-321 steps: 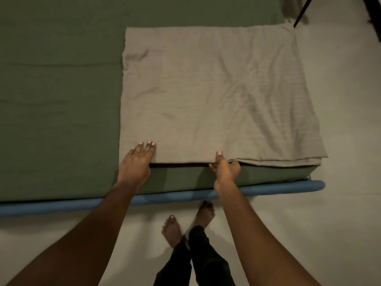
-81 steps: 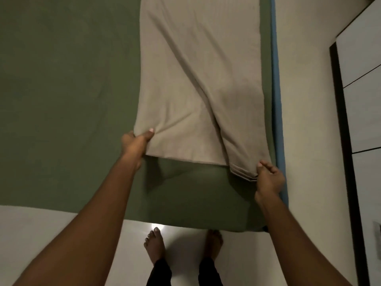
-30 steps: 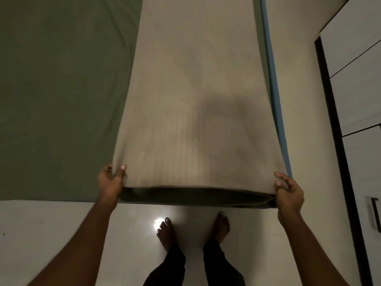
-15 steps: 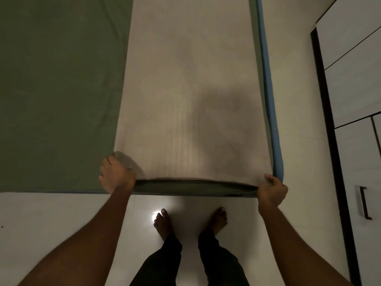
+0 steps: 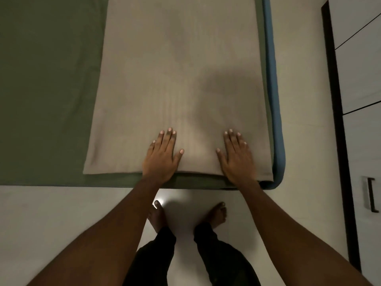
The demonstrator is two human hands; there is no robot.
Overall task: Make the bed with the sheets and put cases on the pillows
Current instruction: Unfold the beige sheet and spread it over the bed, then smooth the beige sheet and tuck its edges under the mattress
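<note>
While both palms lie flat and outstretched, gripping nothing, the left hand [image 5: 161,155] and right hand [image 5: 237,157] press the near end of the folded beige sheet [image 5: 179,79]. It runs ahead of them over the green-covered mattress [image 5: 47,79], beside the blue bed rim [image 5: 274,100]. Best to sweep outward from between the hands, lightly and evenly, so no layer bunches.

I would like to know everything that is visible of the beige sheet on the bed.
The beige sheet is a long strip of soft, finely ribbed cloth, apparently folded, lying flat and smooth along the right side of the green-covered bed, next to its blue edge. Its near end stops just short of the bed's foot. The left hand and the right hand press on it near that end, palms flat, fingers straight. A soft shadow falls on its middle.
</note>
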